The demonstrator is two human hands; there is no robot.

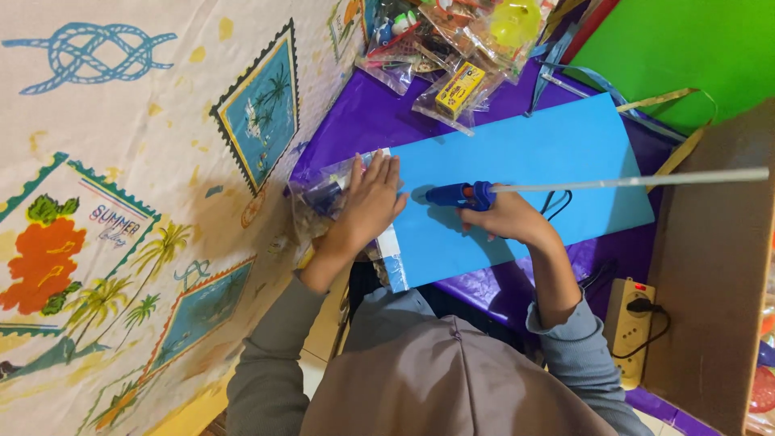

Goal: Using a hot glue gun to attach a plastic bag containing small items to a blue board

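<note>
The right hand [504,216] is clamped on a blue glue gun [460,194] at mid-frame, nozzle pointing left over the blue sheet [525,178], a long glue stick [638,181] trailing right. The left hand [367,202] lies flat, fingers together, pressing a clear bag [323,194] at the sheet's left edge. Hot glue could burn those close fingers, or the stick could snag the cardboard [710,266] at right.

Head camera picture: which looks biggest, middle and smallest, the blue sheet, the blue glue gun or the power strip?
1. Blue sheet, by far the largest.
2. Power strip, partly hidden by the sleeve.
3. Blue glue gun, partly covered by the right hand, so these last two are close and unsure.
</note>
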